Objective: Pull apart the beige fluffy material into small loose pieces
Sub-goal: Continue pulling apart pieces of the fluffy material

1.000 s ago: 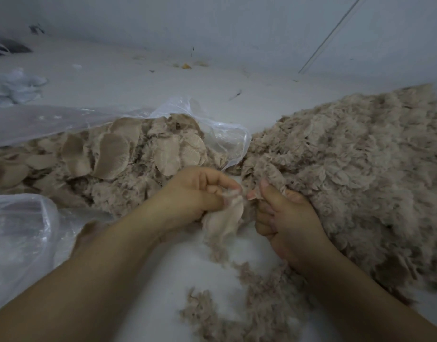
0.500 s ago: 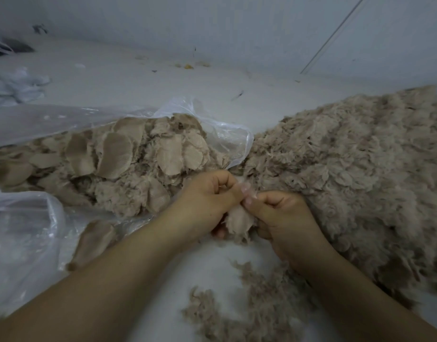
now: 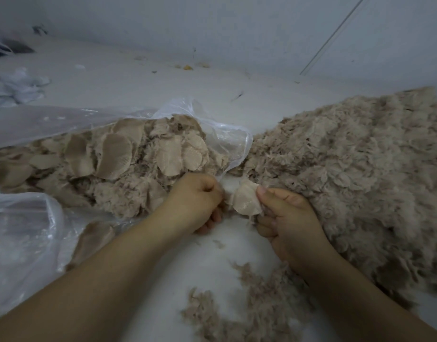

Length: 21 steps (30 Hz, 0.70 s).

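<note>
Compared with half a second ago, both hands have drawn slightly apart. One beige piece (image 3: pixel 246 201) is stretched between them: the left hand (image 3: pixel 195 202), curled as a fist, grips its left edge, and the right hand (image 3: pixel 286 218) pinches its right edge with the thumb. One clear plastic bag (image 3: pixel 227 134) of pressed pieces lies at left, and one fluffy pile (image 3: pixel 360 174) at right. No writing is readable.

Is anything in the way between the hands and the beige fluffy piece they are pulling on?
No, nothing visible is in the way. The left hand and the right hand both already grip the beige piece directly, one on each side. The plastic bag lies just behind it, and the fluffy pile sits to the right.
</note>
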Tool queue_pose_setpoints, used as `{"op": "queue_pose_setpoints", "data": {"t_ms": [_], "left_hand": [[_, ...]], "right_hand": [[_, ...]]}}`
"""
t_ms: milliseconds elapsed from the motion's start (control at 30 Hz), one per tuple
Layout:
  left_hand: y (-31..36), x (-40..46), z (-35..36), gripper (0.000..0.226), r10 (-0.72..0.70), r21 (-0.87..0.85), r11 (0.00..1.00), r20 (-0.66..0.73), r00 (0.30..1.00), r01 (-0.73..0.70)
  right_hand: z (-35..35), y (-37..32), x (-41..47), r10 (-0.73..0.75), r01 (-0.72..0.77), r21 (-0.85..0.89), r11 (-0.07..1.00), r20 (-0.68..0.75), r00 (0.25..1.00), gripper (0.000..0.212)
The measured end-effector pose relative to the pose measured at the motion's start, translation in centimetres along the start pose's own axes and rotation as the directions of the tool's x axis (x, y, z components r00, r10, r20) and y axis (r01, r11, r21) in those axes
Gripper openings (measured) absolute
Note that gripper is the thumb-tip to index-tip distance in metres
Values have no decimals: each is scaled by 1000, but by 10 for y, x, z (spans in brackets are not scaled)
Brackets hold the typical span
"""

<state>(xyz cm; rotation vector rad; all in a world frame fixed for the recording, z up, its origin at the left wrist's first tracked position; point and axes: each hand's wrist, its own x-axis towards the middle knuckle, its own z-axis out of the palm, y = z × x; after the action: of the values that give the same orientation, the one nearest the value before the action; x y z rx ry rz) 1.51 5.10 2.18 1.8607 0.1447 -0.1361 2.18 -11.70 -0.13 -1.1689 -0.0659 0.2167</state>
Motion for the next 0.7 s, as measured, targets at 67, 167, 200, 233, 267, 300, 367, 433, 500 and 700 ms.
{"op": "queue_pose_setpoints", "data": {"t_ms": [67,167,200,233,267,300,367,433,500,700], "left_hand": [[-1,-7,2,24,-51,32,998,216,975,45],[0,-19,5,20,-67,25,998,536,842,64],[1,-19,5,17,-40,19,999,533,845,35],[2,-18,4,12,-10,4,1000,487,874,9],[3,-16,3,14,15,-22,1000,419,908,-6],[4,-14,3,27,25,-59,998,355,935,-4],[5,-11,3,52,26,-144,989,273,962,14],[4,-12,8,46,97,-198,979,219,971,-53],[1,-11,12,19,170,-178,973,121,978,-147],[4,-12,3,3,221,-308,941,251,943,-139]], "right_hand": [[0,-1,0,9,-9,14,1000,-8,1000,38],[0,-3,-2,29,-29,6,1000,0,1000,33],[0,-3,-2,28,-28,6,1000,8,1000,33],[1,-4,-2,25,-25,7,1000,15,1000,33],[1,-4,-2,23,-23,6,1000,21,1000,33],[2,-4,-2,21,-21,3,1000,26,999,35],[2,-4,-2,21,-21,-2,1000,34,999,38],[2,-4,-2,19,-19,-7,1000,36,999,40],[2,-4,-2,25,-25,12,1000,23,999,39],[0,-5,-2,22,-23,21,999,75,997,31]]}}
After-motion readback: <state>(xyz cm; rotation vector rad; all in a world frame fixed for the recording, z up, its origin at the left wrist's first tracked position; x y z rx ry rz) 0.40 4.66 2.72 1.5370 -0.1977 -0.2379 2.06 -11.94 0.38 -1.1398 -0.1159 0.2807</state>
